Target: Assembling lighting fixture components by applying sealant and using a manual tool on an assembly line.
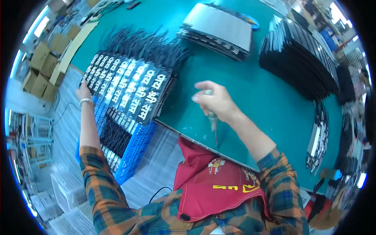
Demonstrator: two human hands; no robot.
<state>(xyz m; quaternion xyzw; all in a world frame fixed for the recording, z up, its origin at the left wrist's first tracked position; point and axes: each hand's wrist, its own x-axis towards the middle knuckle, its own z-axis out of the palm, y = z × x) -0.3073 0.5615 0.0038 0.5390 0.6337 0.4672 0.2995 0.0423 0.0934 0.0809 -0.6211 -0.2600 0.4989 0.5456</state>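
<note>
A green table fills the scene, with a fanned row of black tags running far-left to near-right along its left edge above a blue crate. The left hand rests on the row's far-left end, its grip hidden from here. The right hand, well apart to the right, is clenched around a thin tool pointing down toward the near table edge.

single head camera looks down, quite near, on the green surface; the bent rim is probably fisheye distortion.
</note>
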